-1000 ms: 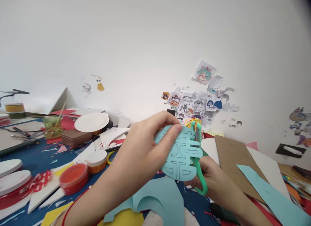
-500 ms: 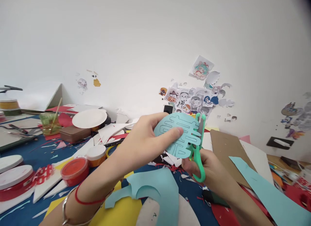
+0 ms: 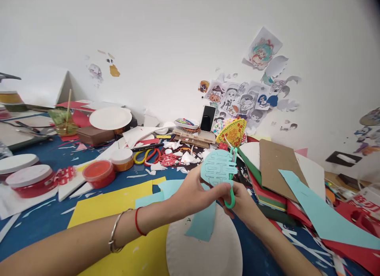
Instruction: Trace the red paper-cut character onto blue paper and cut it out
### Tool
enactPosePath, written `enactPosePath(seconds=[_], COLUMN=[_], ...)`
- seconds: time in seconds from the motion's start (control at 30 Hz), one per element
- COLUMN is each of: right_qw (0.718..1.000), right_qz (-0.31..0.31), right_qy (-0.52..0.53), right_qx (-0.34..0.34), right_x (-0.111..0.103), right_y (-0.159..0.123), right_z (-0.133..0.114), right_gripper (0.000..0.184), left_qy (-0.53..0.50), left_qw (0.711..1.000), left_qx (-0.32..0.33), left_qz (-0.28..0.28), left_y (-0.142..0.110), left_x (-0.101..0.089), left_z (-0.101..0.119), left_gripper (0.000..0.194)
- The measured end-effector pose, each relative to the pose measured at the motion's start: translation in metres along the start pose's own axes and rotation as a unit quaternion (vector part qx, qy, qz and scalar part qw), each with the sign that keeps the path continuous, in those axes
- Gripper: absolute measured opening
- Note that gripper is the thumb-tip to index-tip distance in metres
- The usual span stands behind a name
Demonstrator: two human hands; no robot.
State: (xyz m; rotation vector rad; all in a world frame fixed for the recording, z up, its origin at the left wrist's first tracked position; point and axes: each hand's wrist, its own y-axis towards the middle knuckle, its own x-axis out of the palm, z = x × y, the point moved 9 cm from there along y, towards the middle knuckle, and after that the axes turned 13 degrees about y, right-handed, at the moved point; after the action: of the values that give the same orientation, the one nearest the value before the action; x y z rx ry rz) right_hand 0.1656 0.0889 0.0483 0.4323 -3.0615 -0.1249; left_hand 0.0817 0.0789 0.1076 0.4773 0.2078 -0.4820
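My left hand [image 3: 197,193] pinches a light-blue paper cutout [image 3: 216,168] by its lower left part, thumb below. Drawn lines form a character-like pattern on it, and its right side has cut, finger-like strips. My right hand [image 3: 239,195] grips green-handled scissors [image 3: 230,199] beside the cutout's right edge; the blades are partly hidden behind the paper. Beneath my hands, a light-blue paper offcut [image 3: 203,224] lies across a white paper plate [image 3: 204,256] and a yellow sheet [image 3: 118,207].
Red and yellow scissors [image 3: 147,156] lie among white scraps. Paint jars [image 3: 99,174] stand at left near a brown box [image 3: 95,136]. A phone [image 3: 208,118] leans at the back. Cardboard [image 3: 282,169] and a light-blue strip [image 3: 320,208] lie at right.
The view has tilted down, showing more of the table. My left hand has shifted from over the cutout's face to its lower edge, and the cutout has turned and moved away.
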Motion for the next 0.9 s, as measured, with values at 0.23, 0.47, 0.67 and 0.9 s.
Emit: enactPosePath(seconds=[0.23,0.47,0.67,0.9], right_qw=[0.997,0.99,0.985,0.982], right_qz=[-0.047,-0.068,-0.09,-0.09], right_qy=[0.025,0.042,0.041,0.062], right_qx=[0.06,0.113,0.141,0.157], right_x=[0.011,0.017,0.02,0.024], right_y=[-0.003,-0.013,-0.018,-0.02], right_z=[0.037,0.057,0.06,0.061], right_gripper=[0.033,0.038,0.046,0.051], left_qy=[0.072,0.143,0.189,0.236], left_qw=[0.995,0.984,0.979,0.972], left_qx=[-0.03,-0.062,-0.047,-0.024], left_qz=[0.063,0.082,0.057,0.002], left_y=[-0.012,-0.016,-0.017,-0.014], left_x=[-0.01,-0.022,-0.027,-0.019], left_z=[-0.031,-0.049,-0.045,-0.039], left_gripper=[0.032,0.034,0.031,0.032])
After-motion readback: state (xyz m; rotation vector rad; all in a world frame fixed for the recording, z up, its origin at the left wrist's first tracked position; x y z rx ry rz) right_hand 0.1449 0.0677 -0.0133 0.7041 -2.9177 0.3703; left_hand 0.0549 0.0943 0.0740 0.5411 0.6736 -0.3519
